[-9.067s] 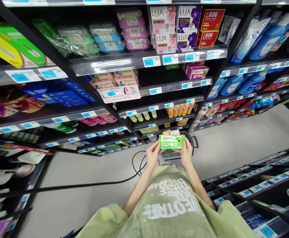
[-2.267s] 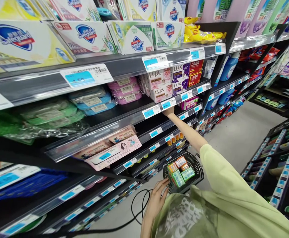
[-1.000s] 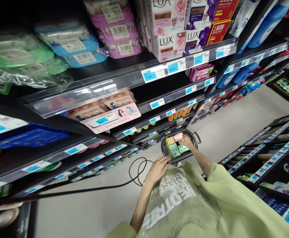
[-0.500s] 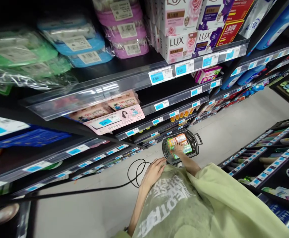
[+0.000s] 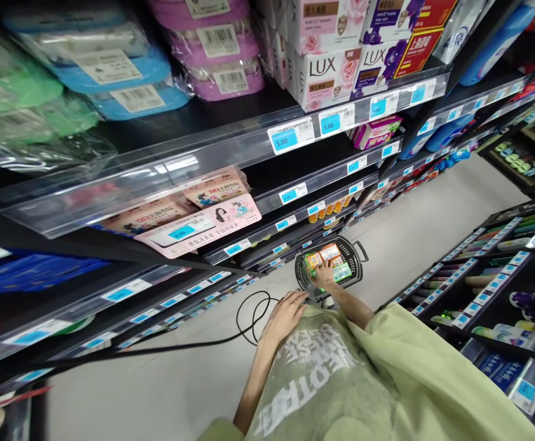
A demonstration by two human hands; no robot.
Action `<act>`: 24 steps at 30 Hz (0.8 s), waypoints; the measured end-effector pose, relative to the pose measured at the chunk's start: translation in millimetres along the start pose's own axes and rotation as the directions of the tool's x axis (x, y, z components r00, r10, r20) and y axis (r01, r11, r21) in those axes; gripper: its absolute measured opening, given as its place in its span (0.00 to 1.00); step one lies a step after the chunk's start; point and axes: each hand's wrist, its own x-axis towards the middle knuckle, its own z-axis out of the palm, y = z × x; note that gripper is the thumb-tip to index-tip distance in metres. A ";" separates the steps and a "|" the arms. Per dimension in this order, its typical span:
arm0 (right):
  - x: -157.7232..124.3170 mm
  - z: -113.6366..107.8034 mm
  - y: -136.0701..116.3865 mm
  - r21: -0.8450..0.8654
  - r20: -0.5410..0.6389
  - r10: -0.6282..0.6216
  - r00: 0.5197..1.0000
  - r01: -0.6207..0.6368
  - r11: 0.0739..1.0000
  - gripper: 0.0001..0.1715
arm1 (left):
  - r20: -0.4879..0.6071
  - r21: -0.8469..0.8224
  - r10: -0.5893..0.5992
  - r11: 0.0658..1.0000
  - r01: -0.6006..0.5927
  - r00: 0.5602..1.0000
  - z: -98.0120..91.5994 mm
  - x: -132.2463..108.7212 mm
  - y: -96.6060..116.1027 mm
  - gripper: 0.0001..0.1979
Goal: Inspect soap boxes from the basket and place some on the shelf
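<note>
A black shopping basket [image 5: 356, 269] with a side handle is below me near the floor. In it lie orange packs [image 5: 330, 252] and a green pack [image 5: 342, 271]. My right hand [image 5: 325, 275] reaches over the basket, its fingers apart at the packs; I cannot tell whether they press on them. My left hand [image 5: 288, 311] lies at the front of my green shirt [image 5: 326, 367], just short of the basket's near edge. Its fingers are stretched out and nothing shows in them.
On the left shelf stand LUX soap boxes [image 5: 325, 78], pink soap boxes [image 5: 301, 27], and wrapped blue containers [image 5: 111, 73]. A black cable [image 5: 189, 346] loops over the grey floor [image 5: 157, 392]. Another shelf of bottles [image 5: 501, 334] borders the aisle on the right.
The shelf goods have shifted leftward and slightly up in the view. Both hands stay in nearly the same places, the right one still over the basket.
</note>
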 end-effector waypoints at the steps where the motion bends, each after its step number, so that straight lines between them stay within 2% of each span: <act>1: -1.8 -2.2 -2.0 0.001 -0.006 -0.005 1.000 0.005 1.000 0.37 | -0.001 0.002 0.007 1.000 -0.007 1.000 -0.7 1.4 -0.1 0.19; 10: -25.9 -36.6 -16.6 0.135 -0.087 -0.107 0.990 0.118 0.984 0.37 | 0.031 -0.006 0.023 1.000 -0.023 0.999 -5.9 1.5 -7.2 0.19; 12: -36.7 -46.0 -15.5 0.207 -0.095 -0.114 0.989 0.132 0.969 0.38 | -0.017 -0.016 0.027 1.000 -0.027 1.000 -6.7 -0.2 -10.0 0.21; 15: -56.2 -58.1 -11.0 0.335 -0.109 -0.127 0.986 0.157 0.929 0.39 | -0.144 -0.063 0.008 0.998 -0.017 0.990 -7.3 -2.9 -13.9 0.28; 19: -84.8 -69.1 -9.2 0.471 -0.158 -0.154 0.975 0.212 0.856 0.35 | -0.267 -0.201 -0.110 0.978 0.056 0.957 -0.9 -5.0 -23.9 0.35; 21: -97.9 -72.7 -11.8 0.538 -0.196 -0.164 0.967 0.246 0.807 0.34 | -0.247 -0.285 -0.179 0.953 0.105 0.952 6.2 -4.9 -32.6 0.37; 24: -111.8 -75.8 -17.2 0.663 -0.239 -0.173 0.956 0.291 0.690 0.34 | -0.144 -0.427 -0.237 0.891 0.156 0.961 18.6 -3.5 -46.8 0.41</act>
